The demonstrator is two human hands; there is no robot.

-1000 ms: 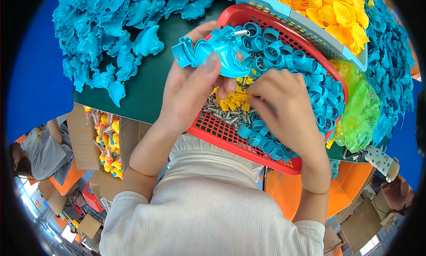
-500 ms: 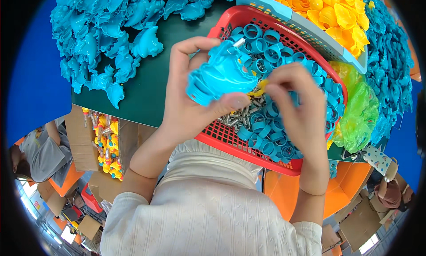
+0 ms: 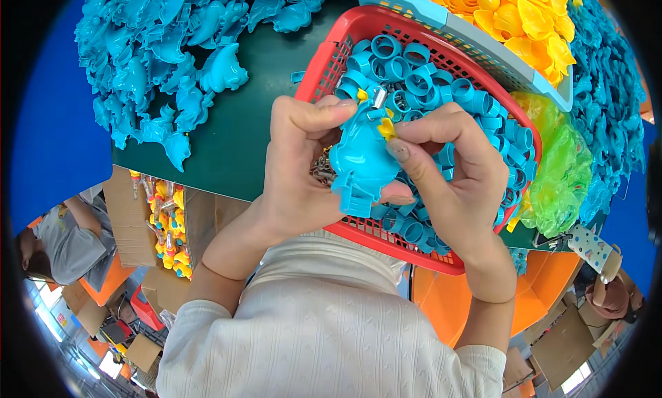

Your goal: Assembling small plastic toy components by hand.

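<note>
My left hand [image 3: 293, 160] is wrapped around a glossy blue plastic shell half [image 3: 364, 150], holding it over the red basket [image 3: 318, 70]. A small silver metal pin [image 3: 378, 97] sits at the shell's upper end, beside a small yellow piece at its edge. Between thumb and fingertips my right hand [image 3: 452, 160] pinches a small yellow plastic part [image 3: 387, 128], which meets the shell's right edge. Below both hands, the basket holds many blue rings [image 3: 420, 81] and loose metal pins [image 3: 322, 167], partly hidden by my left hand.
Blue shells [image 3: 148, 60] are heaped at the left of the dark green table [image 3: 231, 133]. A light blue basket [image 3: 469, 43] with yellow pieces stands behind. At right lie a green plastic bag [image 3: 555, 164] and another blue pile [image 3: 607, 88]. A carton [image 3: 127, 219] holds yellow toys. People sit on both sides.
The shell has turned more upright in my left hand and its narrow end now points toward me. My right hand has brought the yellow part against the shell's edge.
</note>
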